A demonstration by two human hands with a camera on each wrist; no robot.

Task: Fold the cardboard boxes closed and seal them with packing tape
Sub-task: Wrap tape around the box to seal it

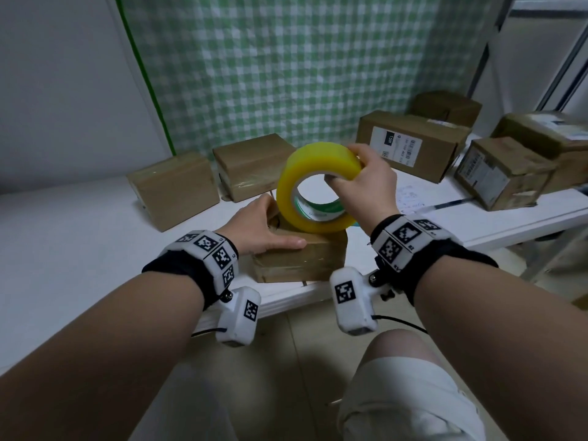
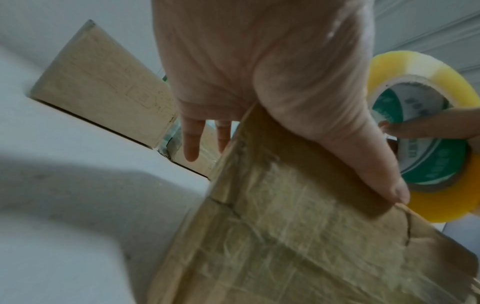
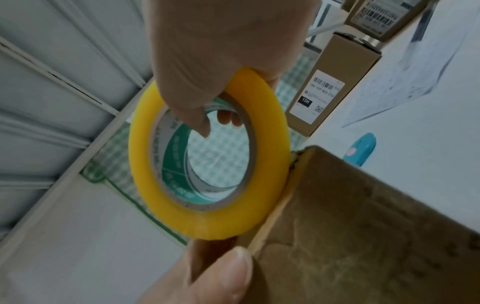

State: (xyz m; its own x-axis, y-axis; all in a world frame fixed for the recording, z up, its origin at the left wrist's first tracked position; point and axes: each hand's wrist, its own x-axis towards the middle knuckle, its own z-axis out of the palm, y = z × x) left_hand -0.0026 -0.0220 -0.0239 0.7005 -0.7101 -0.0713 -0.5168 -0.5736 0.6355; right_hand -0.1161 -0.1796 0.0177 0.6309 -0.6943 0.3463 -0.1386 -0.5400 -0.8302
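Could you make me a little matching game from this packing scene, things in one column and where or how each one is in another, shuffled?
Things:
1. tape roll
2. left hand
3. box with the 15H label
4. blue object

Places or states:
A. lies on the white table beside the near box
B. stands upright on the near box, gripped by the right hand
C. far right on the table, untouched
D. rests on the near box, thumb along its top

Pairs: 1-B, 2-D, 3-C, 4-A

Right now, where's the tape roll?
In the head view the tape roll stands on edge at center, held by the right hand, on the box under the left hand.
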